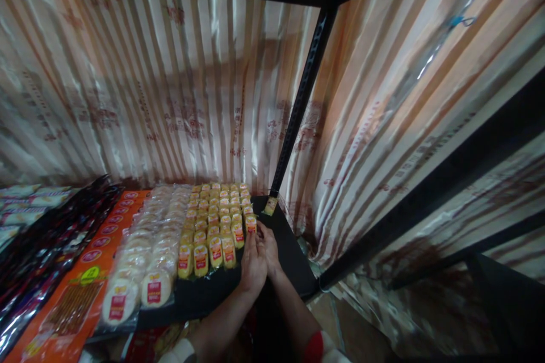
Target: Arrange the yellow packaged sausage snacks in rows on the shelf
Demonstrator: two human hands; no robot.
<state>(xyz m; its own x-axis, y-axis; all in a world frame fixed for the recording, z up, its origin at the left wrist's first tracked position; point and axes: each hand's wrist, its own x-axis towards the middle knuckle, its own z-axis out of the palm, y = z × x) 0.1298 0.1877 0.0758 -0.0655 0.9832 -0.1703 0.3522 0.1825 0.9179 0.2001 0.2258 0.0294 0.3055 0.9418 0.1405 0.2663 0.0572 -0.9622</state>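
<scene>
A small yellow snack pack (251, 224) with a red and white label stands upright at the front of the rightmost row. My left hand (254, 265) reaches up to its lower edge, fingers together and closed on it. Close against it, my right hand (269, 245) has bent fingers at the pack's right side; its fingertips are partly hidden, so what they grip is unclear. Several rows of matching yellow packs (215, 250) stand to the left of my hands on the black shelf (289, 244).
Left of the yellow packs are rows of round white wafer packs (156, 290), then orange stick-snack bags (70, 306) and dark shiny packets (46, 249). One loose yellow pack (270, 206) lies by the black shelf post (298, 108). Striped sheeting (191, 85) hangs behind.
</scene>
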